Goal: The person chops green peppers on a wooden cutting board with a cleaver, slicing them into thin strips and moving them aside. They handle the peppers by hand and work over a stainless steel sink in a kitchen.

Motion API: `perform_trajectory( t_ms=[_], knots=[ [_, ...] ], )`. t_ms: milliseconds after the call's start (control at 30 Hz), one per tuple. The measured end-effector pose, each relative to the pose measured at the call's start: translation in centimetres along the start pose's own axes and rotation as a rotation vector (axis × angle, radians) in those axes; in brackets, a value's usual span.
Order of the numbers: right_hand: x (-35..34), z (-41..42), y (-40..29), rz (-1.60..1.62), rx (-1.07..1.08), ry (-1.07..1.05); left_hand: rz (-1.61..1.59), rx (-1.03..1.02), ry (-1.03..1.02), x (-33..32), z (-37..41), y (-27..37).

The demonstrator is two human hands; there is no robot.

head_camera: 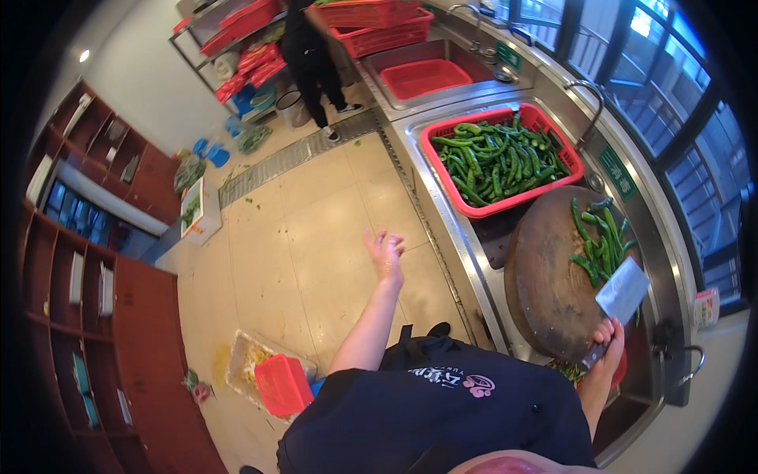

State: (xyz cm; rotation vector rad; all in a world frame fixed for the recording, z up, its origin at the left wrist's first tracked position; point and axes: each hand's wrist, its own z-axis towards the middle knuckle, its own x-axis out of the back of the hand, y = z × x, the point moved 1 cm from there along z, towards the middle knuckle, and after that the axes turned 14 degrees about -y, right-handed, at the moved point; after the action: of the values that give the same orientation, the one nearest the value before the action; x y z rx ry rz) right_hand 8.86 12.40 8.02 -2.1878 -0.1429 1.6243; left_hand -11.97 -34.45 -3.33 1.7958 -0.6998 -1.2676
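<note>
A Chinese cleaver (623, 291) is gripped by its handle in my right hand (610, 340). Its broad blade lies over the right side of a thick round wooden chopping block (545, 278), close against a small pile of long green peppers (604, 240). My left hand (386, 255) is raised over the floor, away from the block, with its fingers apart and nothing in it. Beyond the block stands a red plastic basket (459, 191) full of whole green peppers (503, 157). Cut green pieces (568, 371) show in a red container partly hidden below my right hand.
Steel sinks (408, 127) with faucets (592, 95) run along the windows. Another red basket (426, 80) sits in the far sink. A person (311, 59) in dark clothes stands near a shelf rack. A foam box (243, 361) with a red basket (281, 385) is on the floor.
</note>
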Motion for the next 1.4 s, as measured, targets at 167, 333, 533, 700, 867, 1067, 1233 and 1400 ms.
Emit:
perform_trajectory(
  t_ms=[167, 333, 533, 700, 867, 1067, 1233, 1400],
  knots=[
    [-4.2, 1.1, 1.7, 0.399, -0.224, -0.067, -0.822, 0.148, 0.244, 5.0, 4.0, 4.3],
    [-4.8, -0.5, 2.7, 0.431, -0.224, -0.079, -0.835, 0.088, 0.253, 5.1, 5.3, 7.2],
    [-0.7, -1.7, 1.8, -0.089, 0.065, -0.031, -0.536, 0.373, -0.147, -10.2, 6.9, 4.1],
    [-4.3, -4.6, 4.7, -0.833, 0.110, 0.245, 0.555, -0.029, -0.927, -19.2, 2.2, 0.4],
    [-2.2, -7.9, 3.6, -1.129, -0.038, 0.211, 0.983, -0.600, -1.421, -27.6, -1.8, -7.3],
    [-0.8, -10.7, 2.8, -1.206, -0.056, 0.205, 1.224, -0.878, -1.632, -32.7, -9.7, -13.8],
    [-1.2, -12.6, 1.5, -1.211, -0.065, 0.264, 1.349, -0.958, -1.638, -33.7, -11.4, -16.3],
    [-0.8, -14.1, 0.3, -1.267, -0.069, 0.252, 1.175, -0.988, -1.774, -32.7, -11.0, -16.2]
  ],
)
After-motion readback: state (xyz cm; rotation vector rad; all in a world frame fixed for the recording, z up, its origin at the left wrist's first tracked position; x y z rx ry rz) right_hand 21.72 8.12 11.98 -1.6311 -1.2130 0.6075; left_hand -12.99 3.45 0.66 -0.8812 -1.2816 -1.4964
